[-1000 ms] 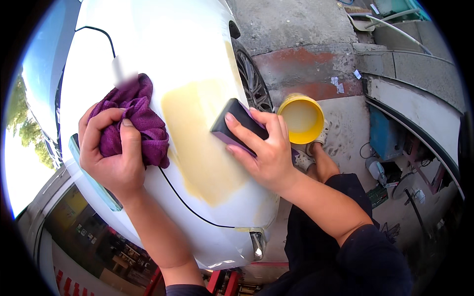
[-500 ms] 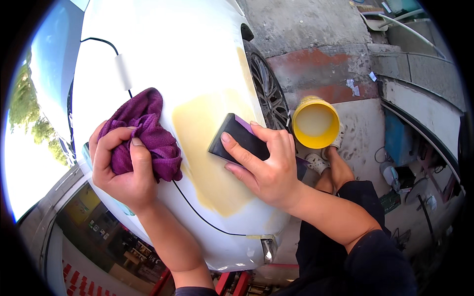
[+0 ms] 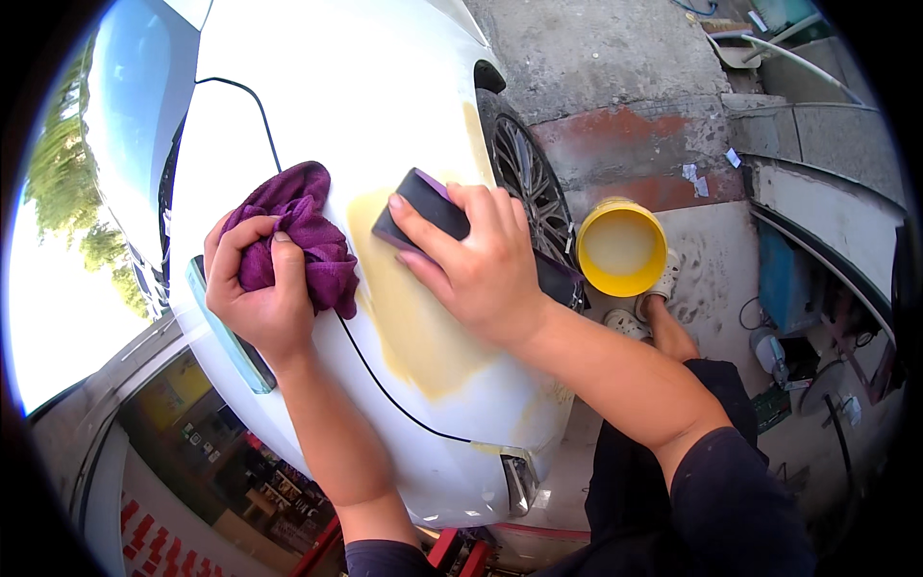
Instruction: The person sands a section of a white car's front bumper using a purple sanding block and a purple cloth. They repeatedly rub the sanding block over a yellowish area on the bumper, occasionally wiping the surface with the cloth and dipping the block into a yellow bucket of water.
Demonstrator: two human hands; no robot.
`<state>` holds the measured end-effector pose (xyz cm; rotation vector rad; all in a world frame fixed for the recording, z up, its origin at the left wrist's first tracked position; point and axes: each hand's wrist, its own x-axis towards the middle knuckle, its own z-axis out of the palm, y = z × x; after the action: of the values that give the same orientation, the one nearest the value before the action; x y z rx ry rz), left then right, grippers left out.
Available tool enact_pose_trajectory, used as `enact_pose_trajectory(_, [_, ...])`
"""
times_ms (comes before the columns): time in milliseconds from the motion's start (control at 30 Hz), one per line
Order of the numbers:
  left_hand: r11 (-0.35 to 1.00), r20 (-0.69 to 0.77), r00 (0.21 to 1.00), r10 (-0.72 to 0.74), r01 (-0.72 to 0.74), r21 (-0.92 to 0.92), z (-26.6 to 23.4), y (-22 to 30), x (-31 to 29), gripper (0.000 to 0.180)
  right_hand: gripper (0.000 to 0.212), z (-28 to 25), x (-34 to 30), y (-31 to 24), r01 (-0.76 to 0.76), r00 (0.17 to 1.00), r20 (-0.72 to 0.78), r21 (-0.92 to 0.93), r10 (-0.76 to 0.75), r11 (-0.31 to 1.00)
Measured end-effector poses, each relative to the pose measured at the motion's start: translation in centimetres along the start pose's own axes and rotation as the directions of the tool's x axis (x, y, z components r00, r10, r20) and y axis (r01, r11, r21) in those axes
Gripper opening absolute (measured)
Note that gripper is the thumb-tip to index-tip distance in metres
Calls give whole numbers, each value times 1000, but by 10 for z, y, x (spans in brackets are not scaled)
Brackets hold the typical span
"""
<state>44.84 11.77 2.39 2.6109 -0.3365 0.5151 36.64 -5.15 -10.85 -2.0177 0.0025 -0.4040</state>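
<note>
My left hand point(image 3: 258, 306) is closed round a bunched purple cloth point(image 3: 300, 226), held over the white car's rear corner near the trunk seam. In my right hand point(image 3: 486, 269) is a dark sanding block point(image 3: 431, 204), thumb on its top and fingers along its far side. A purplish layer shows along the block's edge. The block rests against the upper part of a yellowish filler patch point(image 3: 423, 337) on the white car body point(image 3: 385, 115). Its underside is hidden.
A yellow bucket point(image 3: 622, 281) of cloudy liquid stands on the concrete right of the car wheel point(image 3: 529, 173), close to my clogs point(image 3: 630, 325). A tail lamp point(image 3: 229, 322) lies left of my left forearm. Clutter, including a blue box point(image 3: 790, 279), sits at the far right.
My right hand has slid the sanding block up and leftward over the filler patch. My left hand keeps its hold on the cloth. The whole view has shifted slightly.
</note>
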Motion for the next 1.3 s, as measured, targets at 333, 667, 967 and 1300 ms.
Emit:
enact_pose_trajectory(333, [976, -144, 980, 137, -109, 186, 8, -9, -4, 18, 52, -27, -35, 29, -74, 990, 121, 33, 70, 997])
enact_pose_trajectory(667, [846, 296, 937, -187, 0, 533, -59, 38, -25, 57, 51, -79, -79, 66, -291, 947, 185, 154, 261, 944])
enact_pose_trajectory(967, [637, 591, 806, 8, -460, 618, 87, 59, -9, 92, 50, -74, -58, 58, -288, 958, 70, 261, 280, 921])
enact_pose_trajectory(1300, [584, 660, 743, -114, -487, 649, 80, 67, -59, 110, 51, -81, -73, 82, -353, 935, 62, 280, 350, 893])
